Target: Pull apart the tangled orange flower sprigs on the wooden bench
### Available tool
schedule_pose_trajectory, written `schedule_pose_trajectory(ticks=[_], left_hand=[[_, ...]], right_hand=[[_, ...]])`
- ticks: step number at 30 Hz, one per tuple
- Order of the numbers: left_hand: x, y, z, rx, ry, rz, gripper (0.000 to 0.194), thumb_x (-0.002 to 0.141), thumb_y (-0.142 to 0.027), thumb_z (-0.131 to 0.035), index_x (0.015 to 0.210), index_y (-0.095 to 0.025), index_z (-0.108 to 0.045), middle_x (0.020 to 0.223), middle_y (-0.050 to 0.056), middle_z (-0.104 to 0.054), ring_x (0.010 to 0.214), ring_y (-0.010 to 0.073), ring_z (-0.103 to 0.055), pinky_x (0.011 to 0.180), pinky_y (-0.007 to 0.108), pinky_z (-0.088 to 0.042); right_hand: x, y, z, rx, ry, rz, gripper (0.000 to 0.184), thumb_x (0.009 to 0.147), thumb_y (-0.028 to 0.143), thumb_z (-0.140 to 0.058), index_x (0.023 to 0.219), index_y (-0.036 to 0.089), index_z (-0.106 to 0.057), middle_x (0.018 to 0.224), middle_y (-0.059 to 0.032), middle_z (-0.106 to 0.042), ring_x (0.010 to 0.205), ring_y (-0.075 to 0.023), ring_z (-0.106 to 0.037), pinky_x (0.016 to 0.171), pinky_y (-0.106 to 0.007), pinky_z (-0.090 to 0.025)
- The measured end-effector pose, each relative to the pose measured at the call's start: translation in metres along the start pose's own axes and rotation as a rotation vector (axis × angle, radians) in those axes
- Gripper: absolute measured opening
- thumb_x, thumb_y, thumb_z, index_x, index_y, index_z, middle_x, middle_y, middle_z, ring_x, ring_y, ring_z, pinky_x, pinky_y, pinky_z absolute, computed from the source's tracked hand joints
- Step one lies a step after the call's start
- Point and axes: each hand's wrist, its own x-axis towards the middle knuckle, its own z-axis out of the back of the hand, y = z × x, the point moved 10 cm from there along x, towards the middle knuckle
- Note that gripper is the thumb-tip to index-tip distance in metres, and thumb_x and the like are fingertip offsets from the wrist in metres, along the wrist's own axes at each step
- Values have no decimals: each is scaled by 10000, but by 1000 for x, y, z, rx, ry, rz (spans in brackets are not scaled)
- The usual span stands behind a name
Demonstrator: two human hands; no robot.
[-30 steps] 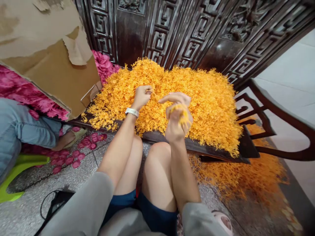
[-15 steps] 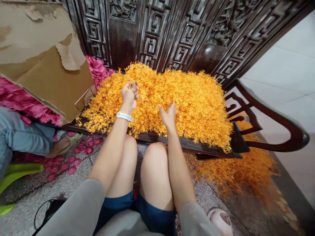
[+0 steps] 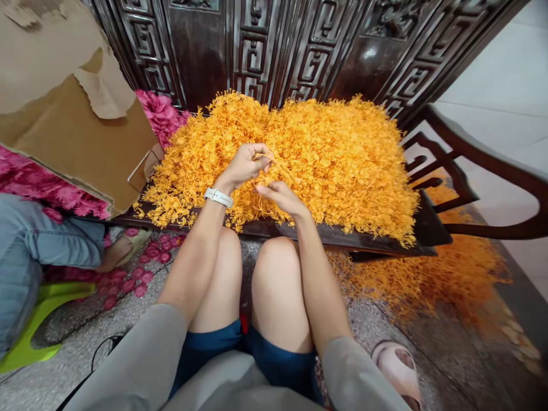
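Observation:
A thick heap of orange artificial flower sprigs [image 3: 342, 154] covers the dark wooden bench seat [image 3: 317, 235] in front of me. My left hand [image 3: 252, 162], a white watch on its wrist, is closed over the heap, its thumb and fingertips pinching a thin orange sprig [image 3: 280, 165]. Just below and to the right, my right hand [image 3: 280, 197] has its fingers pressed together, pointing left. A thin strand curves down at its fingertips, and it seems pinched there. The fine ends of the sprig blend into the heap behind.
Torn cardboard [image 3: 77, 131] leans at the left over pink flowers [image 3: 158, 117]. A person's jeans-clad leg [image 3: 64, 245] and a green stool [image 3: 47, 319] are at left. Carved bench back [image 3: 197, 63] rises behind; a curved armrest [image 3: 505, 171] stands right. Orange strands [image 3: 428, 279] lie on the floor.
My left hand has moved right, and my right hand has moved slightly left, so they are close together. The right hand's spread fingers have closed. The view has shifted slightly.

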Motion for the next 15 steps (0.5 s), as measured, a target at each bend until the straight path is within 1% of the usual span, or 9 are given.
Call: schedule_pose_trajectory(ticks=[2,3,5,8,10,12,15], left_hand=[[1,1,-6,-16,-30,21,252,917,-191,-853,766,-175,-652,616,-10,-581,442,30,-336,449,232,-182],[1,0,-8,-34,-56,30,261,929,-184,-841,764,-175,-638,621,-12,-577,440,27,-326,448,233,-181],[0,0,-7,-98,-126,54,267,957,-169,-806,776,-180,-609,638,-22,-563,441,20,-303,451,226,-187],[-2,4,-3,-221,-227,107,254,975,-124,-754,815,-191,-569,666,-38,-539,452,13,-295,458,203,-206],[-2,8,-1,-273,-250,134,245,974,-87,-712,824,-193,-551,668,-39,-533,457,15,-305,457,189,-211],[-1,13,0,-297,-266,150,238,969,-59,-668,816,-191,-542,657,-36,-534,453,17,-297,446,180,-201],[1,23,6,-316,-323,172,252,935,-14,-628,778,-184,-527,642,-31,-527,447,17,-275,430,172,-179]], right_hand=[[6,-3,-12,26,32,25,690,790,920,-774,733,233,-743,742,-43,-735,803,-239,-708,867,-431,-590],[10,-3,-15,68,20,50,702,802,930,-751,747,230,-754,757,-49,-749,801,-236,-712,857,-422,-590],[16,-2,-13,187,-55,95,703,814,933,-735,837,233,-801,849,-60,-795,836,-232,-734,846,-402,-590],[20,-5,0,365,-225,113,686,832,920,-724,973,258,-834,975,-71,-830,946,-237,-767,852,-383,-598],[19,-6,9,440,-336,114,692,863,925,-677,1038,276,-841,1072,-83,-841,1073,-250,-772,905,-394,-607],[14,-4,20,457,-440,131,728,900,943,-593,1110,291,-842,1206,-93,-835,1219,-263,-747,993,-424,-607],[0,5,40,414,-619,170,827,949,957,-433,1253,293,-823,1424,-103,-772,1420,-295,-663,1130,-506,-571]])
